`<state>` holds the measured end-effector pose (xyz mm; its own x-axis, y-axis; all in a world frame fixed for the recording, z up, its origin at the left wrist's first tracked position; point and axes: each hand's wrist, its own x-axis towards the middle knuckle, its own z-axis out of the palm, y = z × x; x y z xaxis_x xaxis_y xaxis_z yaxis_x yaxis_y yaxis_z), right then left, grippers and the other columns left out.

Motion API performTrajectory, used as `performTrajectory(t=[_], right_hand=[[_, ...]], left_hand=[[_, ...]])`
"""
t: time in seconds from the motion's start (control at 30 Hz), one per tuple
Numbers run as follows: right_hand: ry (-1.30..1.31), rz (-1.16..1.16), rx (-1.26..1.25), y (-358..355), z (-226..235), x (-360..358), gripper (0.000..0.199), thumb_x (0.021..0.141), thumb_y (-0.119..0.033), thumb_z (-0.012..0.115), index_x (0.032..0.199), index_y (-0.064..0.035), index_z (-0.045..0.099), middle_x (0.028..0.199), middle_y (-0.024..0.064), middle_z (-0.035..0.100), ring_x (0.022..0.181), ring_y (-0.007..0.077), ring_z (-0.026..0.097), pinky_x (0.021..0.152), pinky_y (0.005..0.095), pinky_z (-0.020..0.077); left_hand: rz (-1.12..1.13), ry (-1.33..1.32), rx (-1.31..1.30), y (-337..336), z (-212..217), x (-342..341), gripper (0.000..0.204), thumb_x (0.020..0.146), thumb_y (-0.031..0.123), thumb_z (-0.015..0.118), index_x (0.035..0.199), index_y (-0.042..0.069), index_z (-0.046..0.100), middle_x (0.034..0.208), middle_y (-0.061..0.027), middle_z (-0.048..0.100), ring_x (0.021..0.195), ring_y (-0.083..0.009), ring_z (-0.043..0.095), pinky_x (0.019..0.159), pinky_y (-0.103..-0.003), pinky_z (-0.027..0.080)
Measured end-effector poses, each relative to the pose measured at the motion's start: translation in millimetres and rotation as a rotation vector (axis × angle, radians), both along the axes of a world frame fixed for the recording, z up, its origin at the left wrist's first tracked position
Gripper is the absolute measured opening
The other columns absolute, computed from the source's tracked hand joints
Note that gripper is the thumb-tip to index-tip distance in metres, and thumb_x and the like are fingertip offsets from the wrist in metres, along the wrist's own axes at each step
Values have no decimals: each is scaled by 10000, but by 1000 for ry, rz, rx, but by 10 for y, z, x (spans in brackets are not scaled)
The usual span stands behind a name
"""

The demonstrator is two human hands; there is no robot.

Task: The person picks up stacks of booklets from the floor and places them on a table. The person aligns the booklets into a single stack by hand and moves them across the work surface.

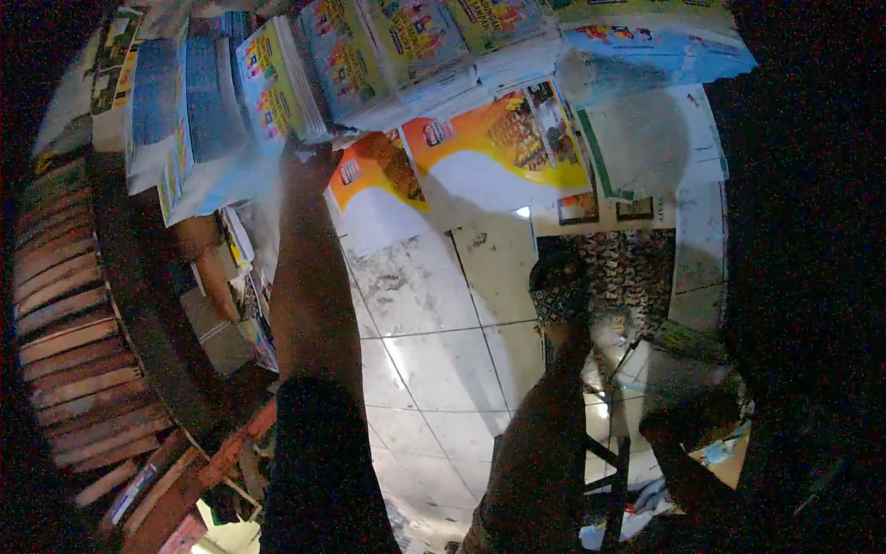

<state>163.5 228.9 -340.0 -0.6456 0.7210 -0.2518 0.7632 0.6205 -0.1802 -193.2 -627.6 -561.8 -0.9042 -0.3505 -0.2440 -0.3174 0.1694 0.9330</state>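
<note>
My left arm reaches up from the lower edge, dark cloth below and bare skin above. My left hand [314, 159] meets the lower edge of a tilted stack of booklets [268, 88] with green, yellow and blue covers. Its fingers are lost in shadow against the pages, so its grip cannot be made out. Alongside lie more stacks of the same booklets [420, 42], in a row. Just below them are sheets with orange food pictures [503, 138]. My right hand cannot be picked out.
Pale floor tiles [425, 360] with dark smudges lie below. A foot in a patterned slipper [558, 282] rests by a dark photo sheet [632, 277]. Brownish slats [69, 351] run down the left. A bare limb [217, 277] and a dark limb [683, 429] show, owners unclear.
</note>
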Motion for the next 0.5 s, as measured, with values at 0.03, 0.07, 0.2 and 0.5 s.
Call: performTrajectory(t=[0.03,0.07,0.2,0.5], right_hand=[[1,1,1,-5,-20,-14,483,1036,-201,326,1468,-2,245,1504,197,269,1360,310,312,1108,425,303],[-4,-1,3,-16,-26,-4,482,1036,-201,326,1467,-2,245,1503,198,270,1359,310,314,1107,425,305],[6,-11,1,-14,-46,4,479,1036,-201,329,1462,2,248,1496,200,276,1351,311,321,1101,424,310],[12,-15,-16,-42,-112,16,472,1037,-200,335,1452,10,256,1482,204,288,1335,312,336,1090,424,321]], left_hand=[[-39,-27,-59,20,11,-5,520,894,242,574,1338,79,358,1296,-167,469,1226,-279,463,1002,-439,438],[-78,-59,-118,57,19,21,452,963,229,480,1366,96,322,1323,-175,424,1263,-287,422,1021,-456,422],[-194,-67,-388,179,135,-105,589,857,302,664,1354,96,423,1349,-127,501,1265,-254,474,1059,-413,398],[-200,-81,-505,187,201,-187,596,833,323,693,1331,92,462,1323,-122,535,1227,-258,506,1034,-421,411]])
